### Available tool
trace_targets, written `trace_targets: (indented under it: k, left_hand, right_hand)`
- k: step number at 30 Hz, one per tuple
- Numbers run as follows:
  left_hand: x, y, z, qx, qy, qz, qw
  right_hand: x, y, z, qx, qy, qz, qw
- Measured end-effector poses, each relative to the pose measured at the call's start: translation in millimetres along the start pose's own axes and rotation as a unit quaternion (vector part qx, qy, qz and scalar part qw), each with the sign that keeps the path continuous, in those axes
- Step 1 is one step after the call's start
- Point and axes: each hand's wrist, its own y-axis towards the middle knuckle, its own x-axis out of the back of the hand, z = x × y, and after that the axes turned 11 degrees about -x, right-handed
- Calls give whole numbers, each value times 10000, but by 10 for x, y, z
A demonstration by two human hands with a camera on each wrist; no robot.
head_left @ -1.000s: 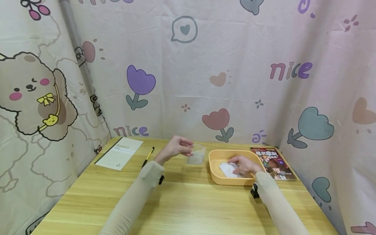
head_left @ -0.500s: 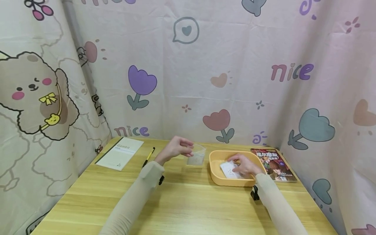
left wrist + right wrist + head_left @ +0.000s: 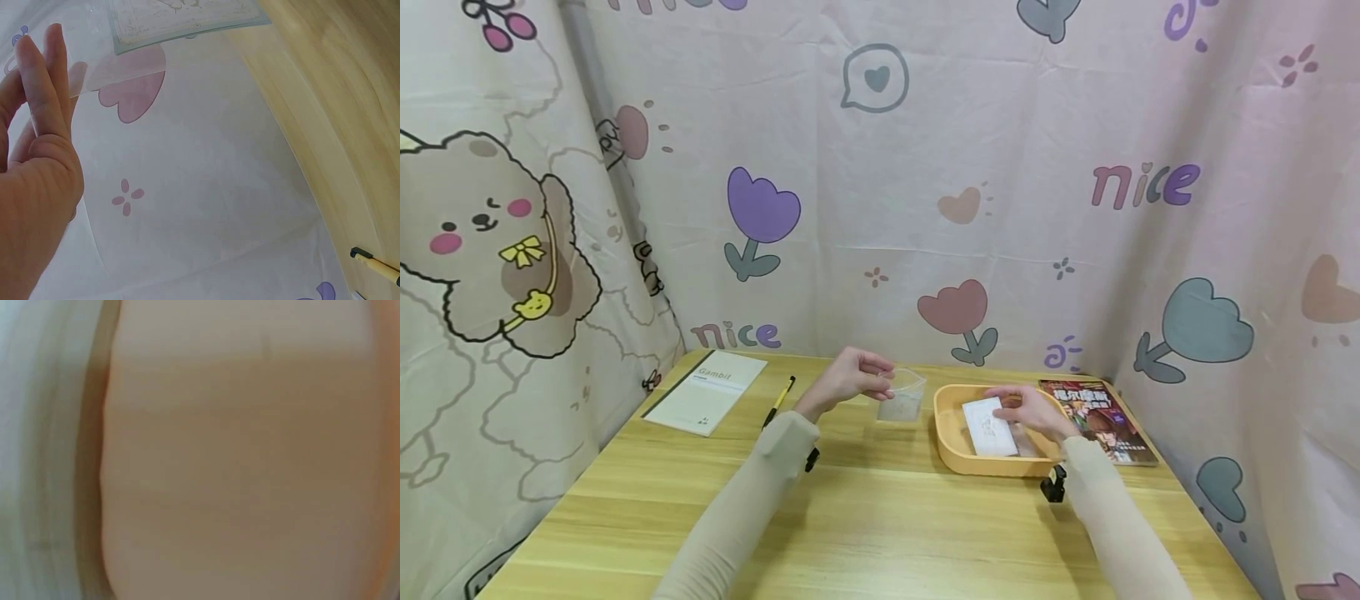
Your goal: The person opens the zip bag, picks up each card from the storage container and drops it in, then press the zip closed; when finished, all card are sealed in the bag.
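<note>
Clear bag (image 3: 901,395) — a small see-through pouch with a pale, grainy fill low in it — sits just left of centre in the head view, held up off the surface (image 3: 880,517) by my left hand (image 3: 848,379); the fingers (image 3: 44,75) pinch its top edge, thumb against the others, and in the left wrist view the film stretches away from them toward the upper middle of the frame. My right hand (image 3: 1028,410) is over the yellow tray (image 3: 951,442), right of centre; its fingers are lightly curled on a white packet (image 3: 991,426) that lies tilted inside the tray; whether they truly grip it or only rest on it I cannot tell, since the right wrist view is a blur of tray colour. I judge the step in hand to be taking the packet from the tray while the bag is held ready; the next move calls for a firm pinch on the packet's edge and a lift clear of the tray wall, with the left hand keeping the bag level. Around: a white notebook (image 3: 706,390) and a pen (image 3: 778,401) at middle left, a magazine (image 3: 1101,417) just beyond the tray to the right — none lies between the hands; only the tray's near-side wall stands in the way.
</note>
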Motion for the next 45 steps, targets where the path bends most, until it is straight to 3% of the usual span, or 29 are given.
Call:
trace_targets:
  k: [8,17,31,45]
  left_hand:
    - [0,10,-4,50,-11,-13,10000]
    - [7,10,-19,32,-25,-24,10000]
    - [-4,-5,-37,22,-25,-7,10000]
    - [0,-6,-23,49,-38,-12,10000]
  right_hand:
    - [4,7,121,-121,662,8,9977]
    - [-24,6,281,24,705,48,9975]
    - [-83,-15,515,362,1368,315,9894]
    - [-169,-15,723,627,2037,-63,9770]
